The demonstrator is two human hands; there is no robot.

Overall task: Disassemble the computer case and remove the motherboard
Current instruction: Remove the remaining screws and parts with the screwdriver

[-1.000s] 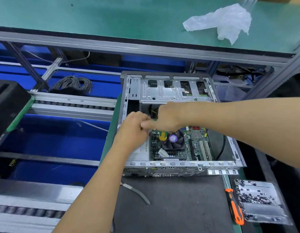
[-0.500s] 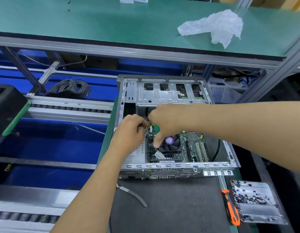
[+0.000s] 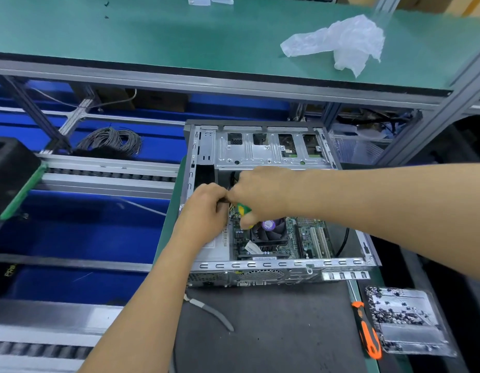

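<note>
Green and yellow plastic, the handle of a tool point(image 3: 243, 210), is held in the curled grip of the right hand point(image 3: 260, 193), inside the open case point(image 3: 263, 267). The left hand point(image 3: 206, 211) is set just beside it, fingers curled and touching the right hand; what is pinched there cannot be told, as the fingertips are hidden. Both hands are placed over the left part of the motherboard point(image 3: 308, 238), which is seated in the bottom of the case, with the fan point(image 3: 268, 230) just right of the tool handle. A metal drive bracket point(image 3: 271, 149) is seen across the far end of the case. The case is laid on the dark mat of the desk point(image 3: 273, 332). Near the case's front edge a pair of pliers point(image 3: 209, 310) is laid on the mat; to the right an orange screwdriver point(image 3: 368, 332) is laid beside a clear tray of screws point(image 3: 405, 319). A crumpled plastic bag point(image 3: 341, 41) is left on the green shelf point(image 3: 152, 36) beyond
</note>
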